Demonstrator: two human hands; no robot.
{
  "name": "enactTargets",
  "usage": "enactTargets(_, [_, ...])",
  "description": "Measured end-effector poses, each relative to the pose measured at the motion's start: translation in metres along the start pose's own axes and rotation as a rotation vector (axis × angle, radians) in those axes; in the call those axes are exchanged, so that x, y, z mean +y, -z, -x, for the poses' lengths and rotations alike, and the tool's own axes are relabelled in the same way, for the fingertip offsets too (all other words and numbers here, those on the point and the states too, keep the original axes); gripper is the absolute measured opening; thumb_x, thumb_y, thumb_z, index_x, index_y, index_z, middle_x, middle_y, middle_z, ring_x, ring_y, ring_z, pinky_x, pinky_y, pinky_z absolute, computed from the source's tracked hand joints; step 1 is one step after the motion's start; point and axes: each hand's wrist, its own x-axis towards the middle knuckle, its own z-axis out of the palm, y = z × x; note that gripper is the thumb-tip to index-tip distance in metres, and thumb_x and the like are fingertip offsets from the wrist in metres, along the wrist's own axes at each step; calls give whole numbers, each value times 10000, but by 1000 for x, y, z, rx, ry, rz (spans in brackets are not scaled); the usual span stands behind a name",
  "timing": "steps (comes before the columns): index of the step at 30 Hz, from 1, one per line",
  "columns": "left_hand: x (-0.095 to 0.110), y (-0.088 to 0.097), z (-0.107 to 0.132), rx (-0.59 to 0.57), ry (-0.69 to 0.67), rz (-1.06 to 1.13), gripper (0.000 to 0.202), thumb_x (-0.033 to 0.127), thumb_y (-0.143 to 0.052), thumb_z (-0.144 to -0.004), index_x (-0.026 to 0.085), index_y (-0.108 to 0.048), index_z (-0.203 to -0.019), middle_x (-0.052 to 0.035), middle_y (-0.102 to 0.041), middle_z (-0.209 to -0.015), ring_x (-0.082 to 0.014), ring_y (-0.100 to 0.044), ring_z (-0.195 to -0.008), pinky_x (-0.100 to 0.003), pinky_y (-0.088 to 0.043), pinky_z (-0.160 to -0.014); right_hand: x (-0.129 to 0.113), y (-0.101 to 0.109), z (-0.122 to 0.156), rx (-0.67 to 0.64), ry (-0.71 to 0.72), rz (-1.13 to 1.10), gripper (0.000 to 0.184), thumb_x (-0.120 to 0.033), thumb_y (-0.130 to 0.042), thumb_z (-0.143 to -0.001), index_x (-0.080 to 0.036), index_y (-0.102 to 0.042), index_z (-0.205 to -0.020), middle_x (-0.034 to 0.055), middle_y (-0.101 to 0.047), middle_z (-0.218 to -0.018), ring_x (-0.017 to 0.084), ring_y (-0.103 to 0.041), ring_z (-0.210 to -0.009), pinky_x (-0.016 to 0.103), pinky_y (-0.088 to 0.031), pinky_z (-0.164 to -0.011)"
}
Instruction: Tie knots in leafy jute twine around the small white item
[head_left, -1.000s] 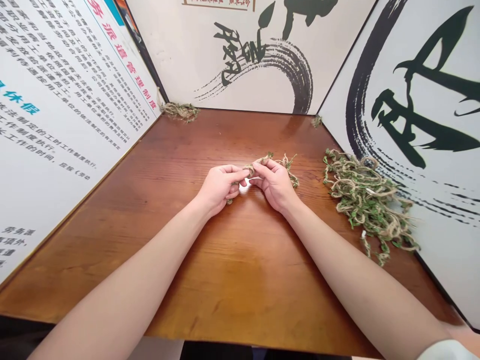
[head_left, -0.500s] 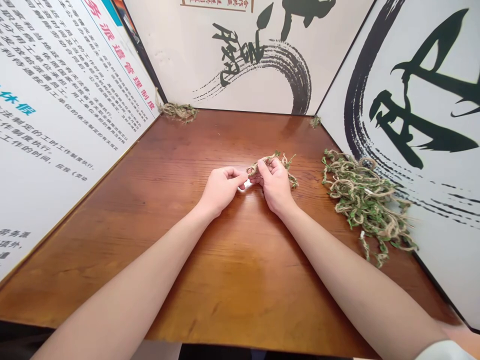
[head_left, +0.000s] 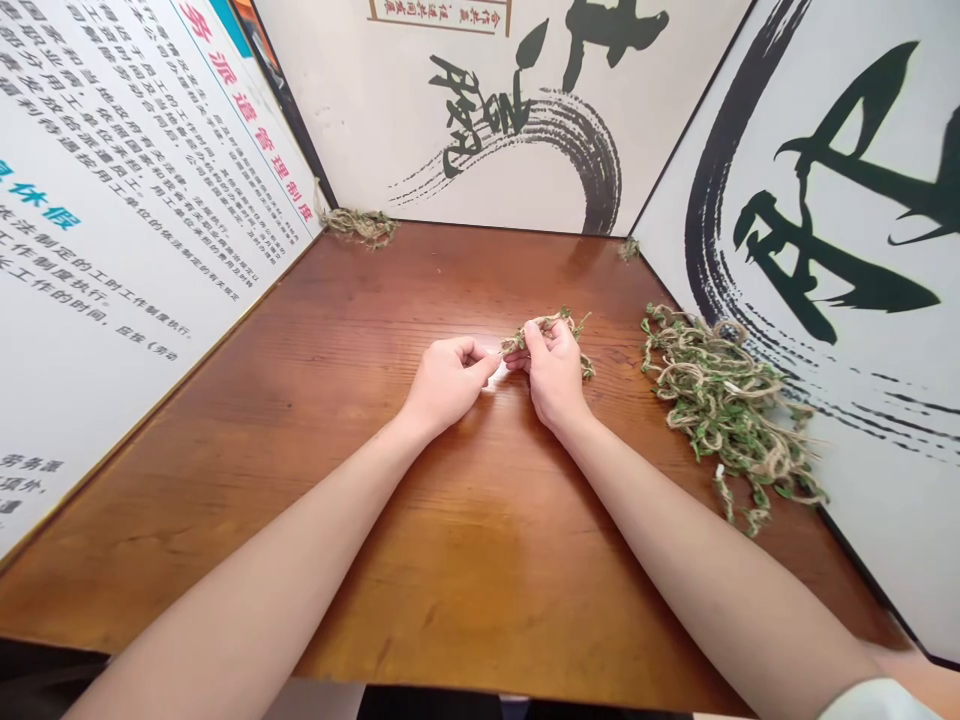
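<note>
My right hand is closed on a piece of twine with small green leaves, pinching it between thumb and fingers. Part of this leafy twine hangs out beyond the knuckles towards the right. Close by on the left, my left hand has thumb and forefinger pressed together near the twine's end. What sits between those fingertips is too small to make out. Both hands are just over the brown wooden table, with a narrow gap between them.
A large tangled heap of leafy twine lies at the right, against a white panel. A smaller twine bundle is in the back left corner, and a small tuft in the back right. Printed panels enclose three sides.
My left hand has shifted slightly right. The twine in my right hand has turned a little, showing more leaves. The camera view has moved slightly.
</note>
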Motion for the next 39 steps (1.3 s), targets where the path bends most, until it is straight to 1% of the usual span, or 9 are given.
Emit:
enactTargets(7, [2,0,2,-31,-30,-41,285,258,-697,-817,144,-579,-583,-9,-592,-587,-109,-470,-567,-255,-358,-608,-2,0,0,45,10,14,178,-283,-609,-965,-207,-453,-925,-63,-608,-648,96,-611,-538,216,-511,-553])
enactTargets(12, [-2,1,3,-51,-54,-51,273,285,-694,-802,153,-565,-601,-1,-572,-587,-113,-462,-569,-264,-355,-605,-7,-1,0,87,-12,5,131,-212,-537,-1005,-201,-447,-910,-66,-599,-626,95,-586,-508,214,-484,-516])
enactTargets(15, [-3,1,3,-61,-69,-78,279,315,-679,-804,159,-557,-609,3,-560,-592,-116,-455,-577,-273,-357,-613,-10,-3,0,98,-24,1,131,-187,-523,-1012,-199,-446,-907,-72,-588,-605,94,-569,-489,210,-465,-493])
enactTargets(20, [-3,2,4,-83,-117,-155,298,365,-648,-805,165,-541,-612,9,-539,-600,-120,-446,-592,-282,-346,-616,-10,-3,0,109,-19,14,135,-182,-513,-1015,-204,-445,-901,-81,-570,-593,94,-557,-479,214,-457,-483])
enactTargets(28, [-4,2,7,-98,-185,-196,291,374,-623,-802,168,-540,-614,13,-534,-591,-119,-443,-585,-286,-338,-606,-9,-2,1,123,-5,54,134,-183,-504,-1021,-213,-430,-914,-97,-535,-564,93,-545,-454,206,-417,-456])
enactTargets(34, [-3,3,8,-107,-237,-214,212,316,-637,-775,164,-582,-638,0,-601,-625,-131,-504,-620,-278,-374,-626,-10,-2,1,131,-21,40,143,-180,-472,-1040,-217,-402,-921,-110,-514,-570,89,-562,-443,203,-396,-430])
enactTargets(39, [-4,2,8,-107,-270,-199,192,292,-630,-763,165,-578,-628,8,-597,-615,-125,-501,-609,-278,-379,-631,-10,-3,1,131,-21,35,151,-190,-461,-1051,-222,-386,-924,-113,-513,-565,88,-561,-431,200,-386,-417])
